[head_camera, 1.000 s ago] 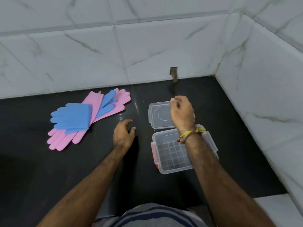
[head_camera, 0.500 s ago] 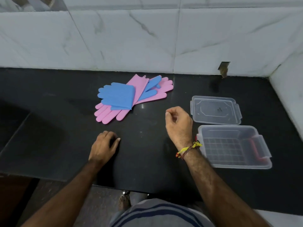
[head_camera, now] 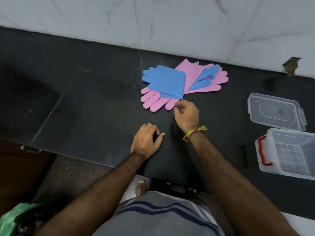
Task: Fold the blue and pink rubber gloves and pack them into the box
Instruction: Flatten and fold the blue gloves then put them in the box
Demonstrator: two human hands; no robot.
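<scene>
Blue gloves (head_camera: 166,81) and pink gloves (head_camera: 157,101) lie crossed in a pile on the black counter (head_camera: 95,103) near the back wall. One blue glove lies folded on top. My right hand (head_camera: 186,114) hovers just in front of the pink fingertips, fingers curled and apart, holding nothing. Nearer the front edge, my left hand (head_camera: 146,141) rests on the counter with loosely curled fingers, empty. The clear plastic box (head_camera: 288,154) with a red latch stands open at the far right.
The box's clear lid (head_camera: 276,111) lies flat behind the box. White marble wall tiles (head_camera: 170,23) run along the back, with a chipped hole (head_camera: 290,66) at right. A green bag (head_camera: 15,218) sits on the floor at lower left.
The view swung left, so the box and lid now sit at the right edge. My right hand moved from the box side to the gloves. My left hand stays resting on the counter.
</scene>
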